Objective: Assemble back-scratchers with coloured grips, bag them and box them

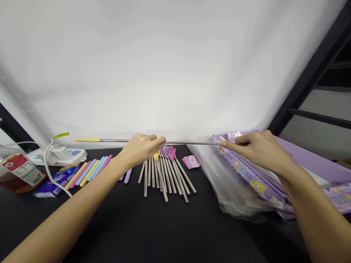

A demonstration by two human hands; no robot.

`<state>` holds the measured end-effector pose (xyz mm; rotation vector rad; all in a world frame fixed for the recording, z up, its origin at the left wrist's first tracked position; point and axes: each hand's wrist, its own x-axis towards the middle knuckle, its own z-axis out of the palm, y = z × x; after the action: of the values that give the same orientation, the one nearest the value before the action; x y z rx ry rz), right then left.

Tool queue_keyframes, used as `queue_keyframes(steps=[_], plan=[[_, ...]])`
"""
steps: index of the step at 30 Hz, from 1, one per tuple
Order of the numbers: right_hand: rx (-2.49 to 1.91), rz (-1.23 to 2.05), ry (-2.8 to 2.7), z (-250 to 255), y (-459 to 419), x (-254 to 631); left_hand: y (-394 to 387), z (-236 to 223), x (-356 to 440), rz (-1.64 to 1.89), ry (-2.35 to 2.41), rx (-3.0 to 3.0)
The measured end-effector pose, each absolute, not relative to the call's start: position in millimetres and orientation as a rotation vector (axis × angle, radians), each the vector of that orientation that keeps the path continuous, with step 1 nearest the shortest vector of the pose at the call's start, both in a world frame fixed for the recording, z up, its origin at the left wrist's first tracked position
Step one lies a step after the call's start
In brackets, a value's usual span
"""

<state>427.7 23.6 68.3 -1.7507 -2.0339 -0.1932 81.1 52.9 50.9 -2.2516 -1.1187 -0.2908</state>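
L hand (140, 150) sits just left of centre, far out, back up, fingers curled tight in a closed grip. L wrist (118, 162) nearly straight, L forearm (66, 208) bare, running diagonally from near-left corner up to it. R hand (257, 149) sits right of centre, also far, back up, fingers stretched out leftward, fingertips (222, 144) drawn close together, not a full fist. R wrist (285, 170) slightly bent, R forearm (313, 217) bare, coming up from near-right corner. Hands well apart, roughly level, fingers pointing toward each other.
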Motion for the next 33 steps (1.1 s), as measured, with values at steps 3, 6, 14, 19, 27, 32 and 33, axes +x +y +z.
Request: queue_keyframes(steps=[3,6,14,19,27,32,33], plan=[[-1.762,-0.221,-1.971,67,23,425,56,52,69,-0.322,-1.122,-2.229],[-1.662,-0.239,-2.040,64,24,409,52,50,78,-0.320,-1.086,-2.251],[-1.404,-0.115,-2.192,55,28,388,55,49,76,-0.241,-1.144,-2.264],[-1.447,-0.279,-2.220,50,32,388,59,51,57,-0.111,-1.290,-2.239],[-1.511,-0.230,-2.208,41,34,369,40,53,78,-0.285,-1.232,-2.335],[-1.422,-0.115,-2.283,38,27,341,31,52,99,-0.299,-1.025,-2.427],[-1.423,-0.139,-2.282,38,27,343,32,53,96,-0.296,-1.001,-2.441]])
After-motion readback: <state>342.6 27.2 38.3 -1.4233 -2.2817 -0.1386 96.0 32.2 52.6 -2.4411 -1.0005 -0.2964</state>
